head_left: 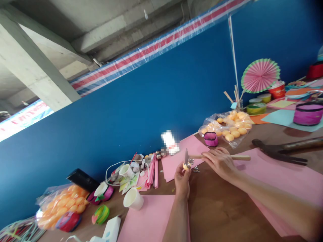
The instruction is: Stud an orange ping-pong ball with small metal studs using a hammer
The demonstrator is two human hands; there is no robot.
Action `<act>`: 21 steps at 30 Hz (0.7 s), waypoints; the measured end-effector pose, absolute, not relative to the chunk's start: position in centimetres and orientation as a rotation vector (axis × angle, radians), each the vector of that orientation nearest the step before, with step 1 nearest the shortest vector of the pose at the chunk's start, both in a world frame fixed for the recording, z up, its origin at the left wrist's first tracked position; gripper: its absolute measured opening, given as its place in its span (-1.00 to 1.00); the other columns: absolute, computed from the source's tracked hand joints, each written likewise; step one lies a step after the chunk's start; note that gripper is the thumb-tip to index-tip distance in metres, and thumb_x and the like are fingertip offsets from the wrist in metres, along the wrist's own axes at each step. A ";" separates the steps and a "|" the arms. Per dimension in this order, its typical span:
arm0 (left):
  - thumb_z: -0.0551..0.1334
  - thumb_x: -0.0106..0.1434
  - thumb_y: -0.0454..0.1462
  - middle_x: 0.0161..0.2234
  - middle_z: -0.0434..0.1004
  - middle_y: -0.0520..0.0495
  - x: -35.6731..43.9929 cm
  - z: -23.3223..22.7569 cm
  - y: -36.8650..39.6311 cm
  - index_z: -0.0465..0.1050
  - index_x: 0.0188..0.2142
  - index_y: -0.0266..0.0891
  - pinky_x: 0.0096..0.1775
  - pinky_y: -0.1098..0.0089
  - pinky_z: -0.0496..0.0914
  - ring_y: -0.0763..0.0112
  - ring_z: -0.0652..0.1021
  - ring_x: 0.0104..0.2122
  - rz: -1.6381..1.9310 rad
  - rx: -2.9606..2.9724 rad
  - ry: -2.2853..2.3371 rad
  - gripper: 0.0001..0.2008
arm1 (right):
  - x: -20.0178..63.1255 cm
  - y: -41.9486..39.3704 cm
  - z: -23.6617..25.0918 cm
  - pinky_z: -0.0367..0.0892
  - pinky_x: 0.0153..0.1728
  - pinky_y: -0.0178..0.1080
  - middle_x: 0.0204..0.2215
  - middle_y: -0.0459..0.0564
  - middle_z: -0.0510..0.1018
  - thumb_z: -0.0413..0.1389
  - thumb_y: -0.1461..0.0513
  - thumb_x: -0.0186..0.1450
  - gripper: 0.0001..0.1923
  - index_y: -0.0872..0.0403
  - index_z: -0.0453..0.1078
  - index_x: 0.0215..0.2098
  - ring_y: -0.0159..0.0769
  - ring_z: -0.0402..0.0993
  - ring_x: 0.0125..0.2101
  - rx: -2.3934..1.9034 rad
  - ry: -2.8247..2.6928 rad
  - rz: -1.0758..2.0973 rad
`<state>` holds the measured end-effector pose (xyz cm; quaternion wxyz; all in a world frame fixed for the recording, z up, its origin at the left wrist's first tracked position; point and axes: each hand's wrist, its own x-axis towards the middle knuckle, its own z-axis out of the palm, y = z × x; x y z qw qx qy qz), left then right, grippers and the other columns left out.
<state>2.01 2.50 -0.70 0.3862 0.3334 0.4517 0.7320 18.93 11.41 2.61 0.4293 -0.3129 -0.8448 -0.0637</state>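
1. Looking down from the head camera, tilted so that the brown wooden table (217,208) slopes up to the right, the view shows two bare forearms reaching in from the lower edge toward a blue wall (141,101).
2. The left hand (182,181) is raised with its fingers pressed together, pinching a small round orange ball (186,166) at the fingertips. The ball sits above the table, near the middle of the view.
3. The right hand (219,161) is curled around a thin pale wooden stick (239,157), which lies roughly level; one end pokes out to the right of the hand. The other end carries a small pointed metal blade (186,156) that stands just above the ball and appears to touch it.
4. Small silvery metal pieces (194,166) lie on the table just beside the ball.
5. Sheets of pink paper (277,174) lie flat under and around both hands.
6. A clear plastic bag of orange balls (232,129) rests behind the right hand, with a small pink round box (211,138) touching its left side.
7. A dark metal hammer head on a wooden handle (280,151) lies to the right, well apart from the hands.
8. A white paper cup (133,199) stands left of the left arm, and a second clear bag of orange balls (63,205) lies at far left.
9. A pink and green folded paper fan (259,75) stands upright at upper right.
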 end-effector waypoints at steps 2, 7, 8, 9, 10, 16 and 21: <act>0.32 0.01 -0.24 -0.19 0.48 -0.07 2.1 -0.6 2.4 0.31 0.01 -0.15 -0.06 0.32 0.30 0.40 0.48 -0.18 1.871 0.793 1.143 -0.47 | 19.0 11.5 2.7 0.02 -0.14 -0.21 -0.43 -0.05 0.53 -0.07 0.20 0.32 -0.80 0.02 0.39 -0.26 -0.34 0.40 -0.36 -0.783 -2.092 -0.149; 0.35 -0.03 -0.23 -0.27 0.49 -0.07 2.2 -0.4 2.4 0.33 -0.02 -0.21 -0.11 0.35 0.32 0.43 0.50 -0.26 1.864 0.735 1.196 -0.45 | 19.1 11.3 2.8 0.01 -0.13 -0.21 -0.43 -0.06 0.52 -0.05 0.20 0.31 -0.81 0.02 0.39 -0.26 -0.33 0.39 -0.36 -0.772 -2.090 -0.131; 0.35 -0.03 -0.23 -0.28 0.49 -0.07 2.2 -0.4 2.5 0.34 -0.04 -0.22 -0.12 0.36 0.33 0.44 0.50 -0.27 1.863 0.741 1.205 -0.47 | 19.1 11.2 2.8 0.01 -0.12 -0.21 -0.43 -0.06 0.52 -0.05 0.20 0.31 -0.81 0.02 0.39 -0.25 -0.34 0.39 -0.36 -0.771 -2.096 -0.130; 0.35 -0.03 -0.23 -0.29 0.49 -0.07 2.2 -0.4 2.5 0.36 -0.06 -0.23 -0.14 0.36 0.33 0.45 0.50 -0.29 1.862 0.753 1.212 -0.50 | 19.0 11.2 2.8 0.00 -0.12 -0.20 -0.44 -0.06 0.52 -0.05 0.20 0.31 -0.81 0.02 0.39 -0.25 -0.34 0.39 -0.38 -0.766 -2.104 -0.132; 0.35 -0.03 -0.23 -0.30 0.49 -0.07 2.2 -0.4 2.5 0.37 -0.08 -0.24 -0.15 0.36 0.33 0.45 0.50 -0.30 1.861 0.767 1.216 -0.52 | 19.0 11.1 2.7 0.00 -0.12 -0.20 -0.46 -0.07 0.52 -0.06 0.20 0.31 -0.81 0.02 0.39 -0.26 -0.35 0.39 -0.39 -0.759 -2.111 -0.135; 0.35 -0.04 -0.22 -0.31 0.48 -0.05 2.2 -0.6 2.5 0.37 -0.14 -0.23 -0.16 0.36 0.33 0.47 0.49 -0.32 1.854 0.746 1.226 -0.56 | 19.0 11.2 2.8 0.02 -0.12 -0.20 -0.44 -0.06 0.53 -0.07 0.20 0.32 -0.79 0.03 0.39 -0.26 -0.34 0.40 -0.36 -0.767 -2.097 -0.133; 0.36 -0.06 -0.26 -0.24 0.44 -0.05 2.1 -0.8 2.5 0.31 -0.10 -0.19 -0.18 0.39 0.33 0.48 0.48 -0.30 1.884 0.752 1.245 -0.50 | 18.9 11.1 2.8 0.01 -0.12 -0.20 -0.47 -0.07 0.52 -0.05 0.20 0.31 -0.80 0.01 0.41 -0.27 -0.35 0.40 -0.38 -0.755 -2.122 -0.136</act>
